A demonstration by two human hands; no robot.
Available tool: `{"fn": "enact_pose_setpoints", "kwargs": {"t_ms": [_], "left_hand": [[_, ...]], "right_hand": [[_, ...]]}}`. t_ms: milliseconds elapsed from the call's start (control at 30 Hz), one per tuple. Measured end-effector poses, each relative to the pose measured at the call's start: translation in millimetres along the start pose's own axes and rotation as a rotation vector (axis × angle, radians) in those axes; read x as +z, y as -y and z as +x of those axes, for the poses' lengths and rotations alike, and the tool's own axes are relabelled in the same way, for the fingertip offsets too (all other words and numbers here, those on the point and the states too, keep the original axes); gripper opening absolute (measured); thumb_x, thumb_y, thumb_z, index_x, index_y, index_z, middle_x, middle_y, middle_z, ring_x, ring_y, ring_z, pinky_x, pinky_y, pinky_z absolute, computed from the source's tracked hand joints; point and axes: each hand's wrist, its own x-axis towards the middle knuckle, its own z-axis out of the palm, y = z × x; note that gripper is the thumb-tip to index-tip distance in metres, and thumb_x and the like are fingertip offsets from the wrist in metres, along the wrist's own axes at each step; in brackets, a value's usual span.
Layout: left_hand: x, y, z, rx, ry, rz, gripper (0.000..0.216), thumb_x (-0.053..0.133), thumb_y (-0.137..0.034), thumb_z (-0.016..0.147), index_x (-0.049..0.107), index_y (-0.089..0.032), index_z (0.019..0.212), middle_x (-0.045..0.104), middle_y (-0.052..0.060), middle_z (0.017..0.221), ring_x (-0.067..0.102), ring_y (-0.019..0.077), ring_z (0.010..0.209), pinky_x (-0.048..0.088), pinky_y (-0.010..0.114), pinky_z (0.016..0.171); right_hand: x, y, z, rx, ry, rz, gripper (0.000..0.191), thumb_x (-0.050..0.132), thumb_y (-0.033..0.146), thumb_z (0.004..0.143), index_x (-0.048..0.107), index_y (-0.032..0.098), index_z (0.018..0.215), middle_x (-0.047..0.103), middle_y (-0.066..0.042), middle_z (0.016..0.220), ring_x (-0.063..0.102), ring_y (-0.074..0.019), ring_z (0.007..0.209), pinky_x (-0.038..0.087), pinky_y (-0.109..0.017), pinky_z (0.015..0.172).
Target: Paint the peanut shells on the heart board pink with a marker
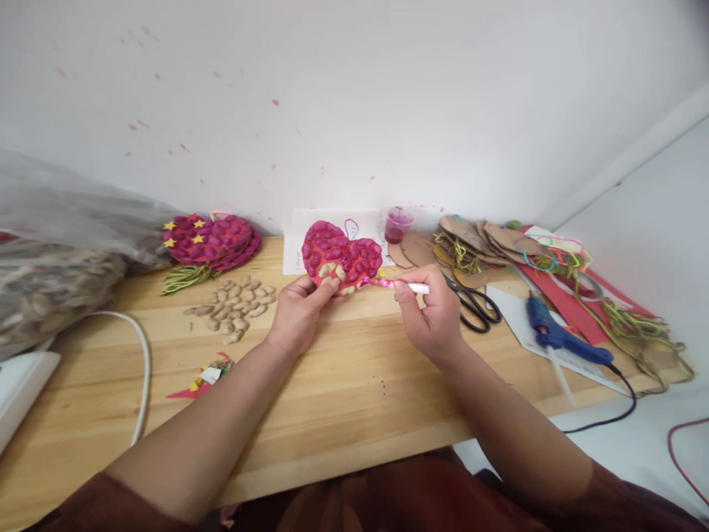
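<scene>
My left hand [302, 310] grips the lower left edge of a heart-shaped piece [346, 255] covered in peanuts. Most of its peanuts are painted magenta, while a few near the bottom by my thumb are bare tan. A loop of thin cord stands up from its top. In my right hand [432, 310] is a paintbrush [413, 287] with a white handle and magenta on its bristle end. The brush tip meets the heart's lower right edge, or nearly so. A clear cup of magenta paint [397, 225] stands behind, to the right of the heart.
Loose peanuts [238, 303] lie left of my left hand, before finished magenta pieces with yellow stars [210, 238]. A bag of peanuts [55, 288] fills the far left. Rightward are cardboard shapes [470, 236], black scissors [479, 307], a blue glue gun [565, 336] and green cords [636, 329].
</scene>
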Motion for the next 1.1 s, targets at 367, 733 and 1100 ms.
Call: {"fn": "enact_pose_setpoints", "kwargs": {"t_ms": [367,733,1100], "left_hand": [[1.6,0.2,-1.2,0.029,0.003,0.041,0.04,0.098,-0.038,0.055,0.08,-0.016,0.083,0.079,0.005,0.094,0.071,0.0179,0.082,0.061,0.031,0.079],[0.0,2.1,-1.4,0.053,0.002,0.099,0.035,0.095,-0.038,0.061,0.081,-0.017,0.086,0.079,0.004,0.09,0.069,0.0165,0.079,0.06,0.028,0.076],[0.4,0.1,-0.3,0.02,-0.023,0.037,0.039,0.097,-0.039,0.056,0.079,-0.014,0.08,0.078,0.005,0.09,0.069,0.0157,0.078,0.061,0.029,0.075]], "right_hand": [[1.5,2.4,-0.7,-0.057,0.023,-0.045,0.0,0.06,0.024,0.097,0.06,0.024,0.097,0.071,-0.001,0.086,0.066,-0.0144,0.075,0.052,-0.028,0.069],[3.5,1.3,-2.3,-0.095,0.089,-0.067,0.001,0.06,0.023,0.097,0.059,0.024,0.096,0.069,-0.001,0.085,0.065,-0.0153,0.076,0.051,-0.029,0.07],[4.4,0.5,-2.1,-0.145,0.087,-0.075,0.001,0.061,0.023,0.097,0.06,0.023,0.096,0.068,-0.001,0.083,0.066,-0.0156,0.077,0.052,-0.029,0.07]]}}
